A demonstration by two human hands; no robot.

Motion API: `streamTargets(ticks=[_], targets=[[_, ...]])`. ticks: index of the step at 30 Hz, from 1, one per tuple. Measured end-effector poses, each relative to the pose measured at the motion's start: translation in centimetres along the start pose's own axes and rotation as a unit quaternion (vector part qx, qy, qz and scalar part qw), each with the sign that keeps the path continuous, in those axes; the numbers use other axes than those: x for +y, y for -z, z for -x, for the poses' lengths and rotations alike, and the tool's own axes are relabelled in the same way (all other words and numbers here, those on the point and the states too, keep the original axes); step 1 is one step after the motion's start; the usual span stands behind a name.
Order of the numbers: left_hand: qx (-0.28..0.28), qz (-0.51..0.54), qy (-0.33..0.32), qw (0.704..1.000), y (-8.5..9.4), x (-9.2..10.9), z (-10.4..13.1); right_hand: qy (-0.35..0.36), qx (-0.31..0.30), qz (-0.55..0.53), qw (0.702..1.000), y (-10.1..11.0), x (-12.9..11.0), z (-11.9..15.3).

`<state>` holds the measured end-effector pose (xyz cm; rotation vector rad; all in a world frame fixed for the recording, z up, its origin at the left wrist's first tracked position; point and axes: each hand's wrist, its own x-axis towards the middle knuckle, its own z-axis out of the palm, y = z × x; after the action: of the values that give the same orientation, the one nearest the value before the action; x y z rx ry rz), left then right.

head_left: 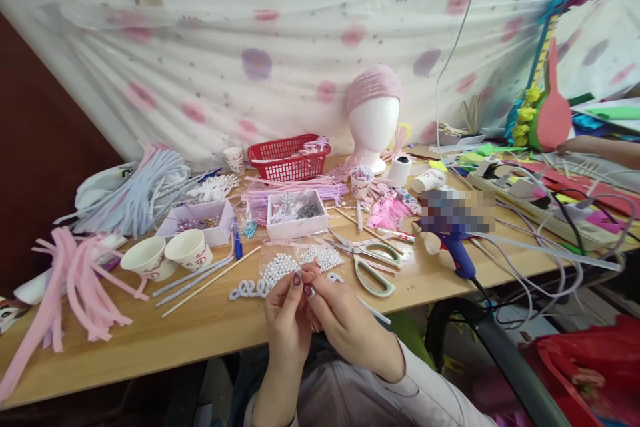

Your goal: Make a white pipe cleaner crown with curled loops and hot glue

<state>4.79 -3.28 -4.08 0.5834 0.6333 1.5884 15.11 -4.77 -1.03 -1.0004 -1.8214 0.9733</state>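
My left hand (290, 310) and my right hand (337, 310) meet over the table's front edge, fingertips pinched together. Whatever lies between their fingertips is too small to make out. Just behind them, white pearl beads (278, 269) sit on clear plastic. A pale blue coiled strip (247, 289) lies beside my left hand, and a small curled end of pale strip shows right of my fingers. Scissors with green-white handles (375, 275) rest to the right of my right hand.
Paper cups (189, 251), pink strips (90, 287) and a blue pen (237, 240) are on the left. Behind stand a red basket (289, 167) and a foam head (374, 123). A glue gun (457, 250), cables and a person's arm (603, 150) are on the right.
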Motion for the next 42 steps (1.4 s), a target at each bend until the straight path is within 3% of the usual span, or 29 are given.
streamTargets(ticks=[3, 6, 13, 18, 22, 26, 28, 31, 37, 42], targets=[[0.004, 0.014, 0.003, 1.000, -0.1, 0.0, 0.1, 0.013, 0.005, 0.068, 0.998, 0.1, 0.0, 0.0], [-0.006, 0.033, 0.029, 0.999, -0.3, 0.1, 0.3, 0.024, 0.032, 0.040, 0.998, 0.2, 0.1, 0.0], [-0.098, 0.148, 0.235, 0.956, 0.6, 0.6, 0.0, 0.005, 0.029, -0.085, 0.996, 0.5, 0.1, 0.3], [-0.172, 0.171, 0.294, 0.924, 1.2, 1.0, -0.4, -0.005, 0.014, -0.116, 0.993, 0.7, 0.1, 0.6], [-0.142, 0.118, 0.250, 0.951, 1.0, 1.1, -0.1, -0.022, 0.001, -0.185, 0.982, 0.4, 0.3, 0.6], [-0.103, -0.001, 0.092, 0.990, 0.8, 0.6, 0.7, -0.099, -0.002, -0.371, 0.923, 0.1, 0.6, 0.4], [-0.094, -0.057, 0.027, 0.994, 0.9, 0.4, 0.9, -0.133, -0.001, -0.426, 0.895, 0.2, 0.5, 0.3], [-0.089, -0.122, -0.039, 0.988, 1.3, 0.2, 0.8, -0.153, -0.020, -0.453, 0.878, 0.3, 0.0, 0.3], [-0.059, -0.179, -0.069, 0.980, 2.3, 0.1, 0.0, -0.153, -0.016, -0.412, 0.898, 0.1, 0.1, 0.1], [-0.070, -0.257, -0.100, 0.959, 1.0, 0.8, 0.5, -0.120, 0.011, -0.298, 0.947, 0.6, 0.9, -0.2]])
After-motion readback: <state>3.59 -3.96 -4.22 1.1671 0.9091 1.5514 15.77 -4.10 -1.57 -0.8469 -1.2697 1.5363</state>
